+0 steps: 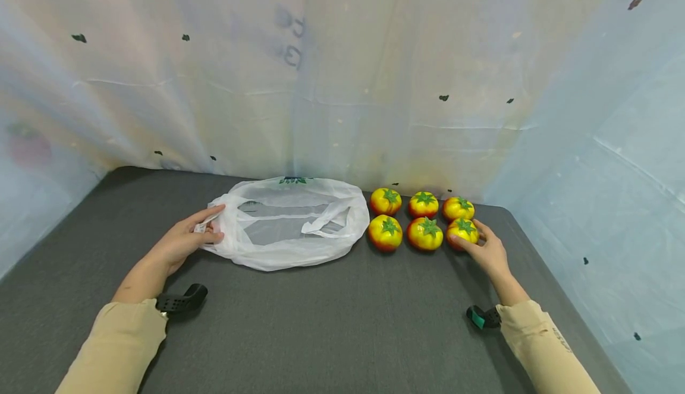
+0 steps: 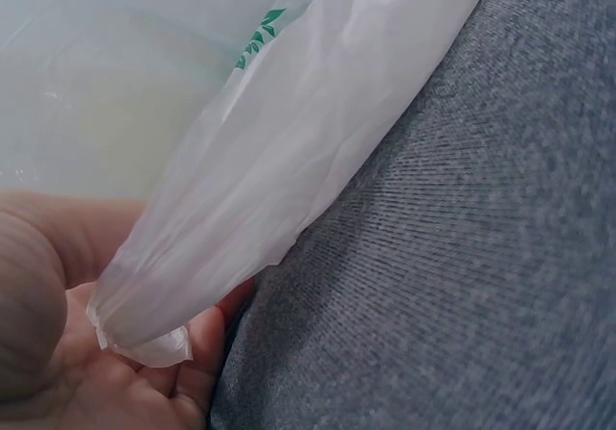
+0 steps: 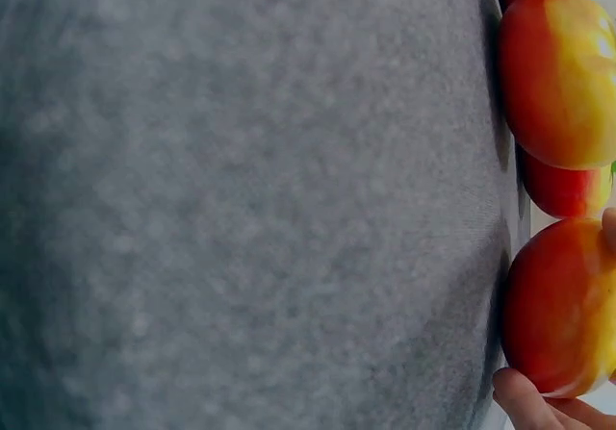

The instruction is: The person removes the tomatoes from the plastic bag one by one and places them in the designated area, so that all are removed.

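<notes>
A white plastic bag (image 1: 299, 254) lies on the dark table with its mouth spread wide, loose handles across the opening. At its left end my left hand (image 1: 184, 239) holds the bag, thumb on the near side and fingers on the far side; in the left wrist view the bag's gathered end (image 2: 144, 305) sits inside that hand. Several yellow-and-red tomatoes with green leafy tops stand in two rows right of the bag. My right hand (image 1: 489, 251) grips the front right tomato (image 1: 463, 232) between thumb and fingers. In the right wrist view this tomato (image 3: 553, 305) is near the table surface.
A front middle tomato (image 1: 425, 235) and a front left tomato (image 1: 385, 233) stand beside the gripped one, with a back right tomato (image 1: 458, 208) right behind it. Pale plastic sheeting (image 1: 364, 73) walls off the back and sides of the grey table (image 1: 332, 334).
</notes>
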Action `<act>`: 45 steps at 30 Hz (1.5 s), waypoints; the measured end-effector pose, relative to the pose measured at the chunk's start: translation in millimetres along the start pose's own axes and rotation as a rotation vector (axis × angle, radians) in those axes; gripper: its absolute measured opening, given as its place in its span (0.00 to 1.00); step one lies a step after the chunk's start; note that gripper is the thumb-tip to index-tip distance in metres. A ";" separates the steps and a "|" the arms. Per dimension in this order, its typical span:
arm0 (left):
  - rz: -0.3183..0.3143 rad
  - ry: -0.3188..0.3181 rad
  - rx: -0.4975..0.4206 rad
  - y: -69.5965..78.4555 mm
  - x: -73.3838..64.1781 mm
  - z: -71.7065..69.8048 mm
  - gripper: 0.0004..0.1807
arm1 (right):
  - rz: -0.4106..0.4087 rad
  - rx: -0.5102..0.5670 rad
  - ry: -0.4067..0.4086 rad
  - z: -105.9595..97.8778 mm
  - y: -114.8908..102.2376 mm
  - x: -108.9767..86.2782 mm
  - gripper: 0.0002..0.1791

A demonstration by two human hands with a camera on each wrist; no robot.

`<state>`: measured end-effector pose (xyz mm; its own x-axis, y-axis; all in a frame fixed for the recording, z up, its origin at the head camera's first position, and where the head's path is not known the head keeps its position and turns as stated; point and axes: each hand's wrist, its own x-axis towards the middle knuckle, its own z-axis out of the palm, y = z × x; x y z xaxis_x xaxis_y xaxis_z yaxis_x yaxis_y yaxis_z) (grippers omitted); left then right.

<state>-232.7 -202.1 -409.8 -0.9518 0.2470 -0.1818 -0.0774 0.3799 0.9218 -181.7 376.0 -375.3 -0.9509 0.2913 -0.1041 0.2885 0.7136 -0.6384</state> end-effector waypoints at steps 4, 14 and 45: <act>-0.009 0.018 0.009 -0.5 1.1 -0.1 0.44 | 0.004 0.005 0.003 0.3 0.8 -0.2 0.51; -0.013 0.060 0.019 -1.1 0.9 -1.9 0.40 | -0.008 0.046 0.002 -2.4 -2.4 -2.5 0.53; 0.234 0.496 0.384 25.7 -26.2 0.0 0.21 | -0.357 0.236 0.394 11.5 -54.4 -14.7 0.22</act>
<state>-209.8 -198.8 -381.3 -0.9615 -0.0427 0.2715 0.1714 0.6792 0.7137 -184.7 325.6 -347.9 -0.8586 0.3059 0.4113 -0.1178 0.6632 -0.7391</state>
